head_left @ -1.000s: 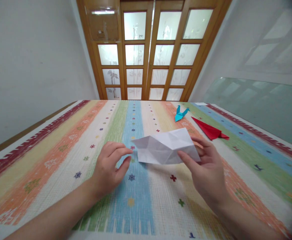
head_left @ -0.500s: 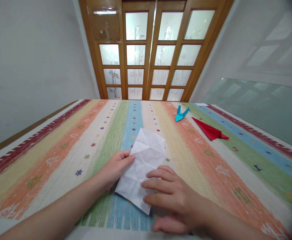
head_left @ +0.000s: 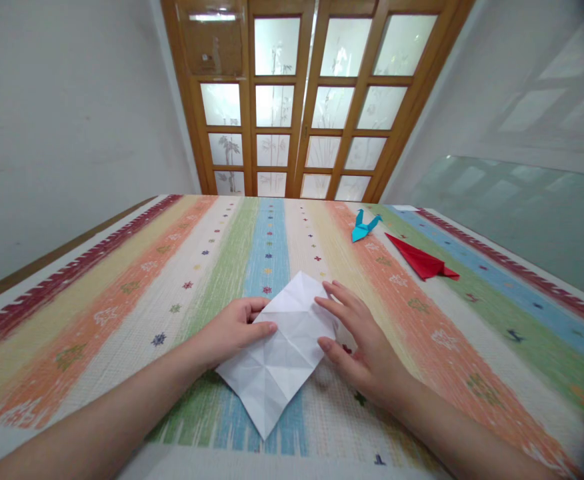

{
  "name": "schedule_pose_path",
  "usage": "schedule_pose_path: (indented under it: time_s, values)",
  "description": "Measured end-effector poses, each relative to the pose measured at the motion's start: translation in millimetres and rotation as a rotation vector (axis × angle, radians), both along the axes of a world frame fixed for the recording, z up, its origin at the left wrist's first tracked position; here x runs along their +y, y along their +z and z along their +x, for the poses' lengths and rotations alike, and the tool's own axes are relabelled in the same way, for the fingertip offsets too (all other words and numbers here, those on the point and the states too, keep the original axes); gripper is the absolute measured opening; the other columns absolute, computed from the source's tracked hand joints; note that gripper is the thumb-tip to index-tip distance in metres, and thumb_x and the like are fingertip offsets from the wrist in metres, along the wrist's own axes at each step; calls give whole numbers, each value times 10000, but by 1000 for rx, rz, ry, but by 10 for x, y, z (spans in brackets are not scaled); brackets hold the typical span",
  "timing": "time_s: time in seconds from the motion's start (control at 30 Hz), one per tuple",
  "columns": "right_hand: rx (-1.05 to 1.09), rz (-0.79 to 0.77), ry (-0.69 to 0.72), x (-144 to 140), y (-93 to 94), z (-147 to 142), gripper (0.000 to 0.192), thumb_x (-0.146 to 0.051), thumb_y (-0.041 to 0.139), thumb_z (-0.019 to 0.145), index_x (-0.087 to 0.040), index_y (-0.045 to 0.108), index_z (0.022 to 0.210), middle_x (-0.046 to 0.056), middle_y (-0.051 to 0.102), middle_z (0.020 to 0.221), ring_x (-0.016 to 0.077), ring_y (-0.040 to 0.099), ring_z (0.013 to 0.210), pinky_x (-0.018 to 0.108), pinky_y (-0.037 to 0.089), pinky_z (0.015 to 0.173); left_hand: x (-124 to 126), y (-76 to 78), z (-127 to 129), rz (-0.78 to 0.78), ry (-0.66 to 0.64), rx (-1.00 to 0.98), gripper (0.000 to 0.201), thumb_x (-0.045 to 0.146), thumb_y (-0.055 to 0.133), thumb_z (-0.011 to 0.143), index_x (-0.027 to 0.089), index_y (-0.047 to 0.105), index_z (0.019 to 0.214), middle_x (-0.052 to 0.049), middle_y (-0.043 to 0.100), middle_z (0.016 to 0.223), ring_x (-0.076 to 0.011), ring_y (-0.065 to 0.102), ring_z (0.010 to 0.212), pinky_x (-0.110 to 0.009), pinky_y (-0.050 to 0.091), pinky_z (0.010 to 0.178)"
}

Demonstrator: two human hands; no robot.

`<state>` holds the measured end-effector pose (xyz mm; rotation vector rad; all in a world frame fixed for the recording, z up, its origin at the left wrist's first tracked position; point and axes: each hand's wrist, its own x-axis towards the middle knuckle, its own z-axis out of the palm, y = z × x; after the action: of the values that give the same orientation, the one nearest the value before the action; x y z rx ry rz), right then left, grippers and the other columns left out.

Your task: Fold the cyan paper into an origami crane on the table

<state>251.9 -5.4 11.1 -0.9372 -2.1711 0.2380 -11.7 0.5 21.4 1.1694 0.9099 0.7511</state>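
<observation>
A creased sheet of white paper (head_left: 285,357) lies tilted just above or on the tablecloth, one corner toward me and another pointing away. My left hand (head_left: 239,330) holds its left edge, thumb on top and fingers curled underneath. At the right edge, my right hand (head_left: 357,340) has its fingers apart; the fingertips and thumb are at the edge, lightly touching or just over it. Crease lines cross the sheet in several directions.
A blue folded-paper figure (head_left: 365,227) lies at the back right. Nearer me is a red folded-paper piece (head_left: 422,259). Beneath everything runs a striped tablecloth (head_left: 137,287). A frosted glass panel (head_left: 517,220) stands along the right side, and wooden glazed doors (head_left: 299,107) rise beyond the table.
The paper has turned and shows a wider, diamond-like outline. My right hand has moved up and away from me, from the near part of the sheet to its right edge.
</observation>
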Motion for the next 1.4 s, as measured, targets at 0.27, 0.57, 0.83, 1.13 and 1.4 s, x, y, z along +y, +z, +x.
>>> schedule_pose_path:
  time_s: [0.27,0.57,0.83,1.13,1.4]
  values:
    - [-71,-57,-31,7,23,0,541,-413,628,916,-250,488,1412,154,333,1577,343,343,1438,584,359,1122,-61,130,-3,133,-136,125,260,333,688,839,133,694,1005,-71,704,939,-179,637,794,-263,480,683]
    - [-160,-180,68,-62,107,-55,628,-390,689,871,-230,463,1434,158,464,1484,296,499,1327,481,454,1067,-90,174,3,303,-183,355,233,363,618,877,141,686,885,-29,650,825,-144,556,713,-237,412,618]
    - [-71,-222,72,-76,106,-77,440,-307,641,904,-211,553,1324,110,683,1177,237,646,1068,390,514,917,-69,194,1,587,-135,648,204,304,559,920,165,707,895,-9,681,804,-147,581,720,-252,389,636]
    - [-16,-398,83,-78,112,-95,264,-312,601,921,-210,697,1145,66,759,1030,202,707,908,303,520,768,-39,149,-22,615,-129,637,224,293,553,933,194,740,1007,-29,746,925,-167,646,818,-271,445,729]
    - [9,-584,65,-28,195,-76,196,-348,622,909,-192,740,890,30,735,788,164,656,699,269,460,632,31,109,-97,399,-149,445,323,431,585,913,152,716,819,-14,651,723,-124,544,646,-219,376,565]
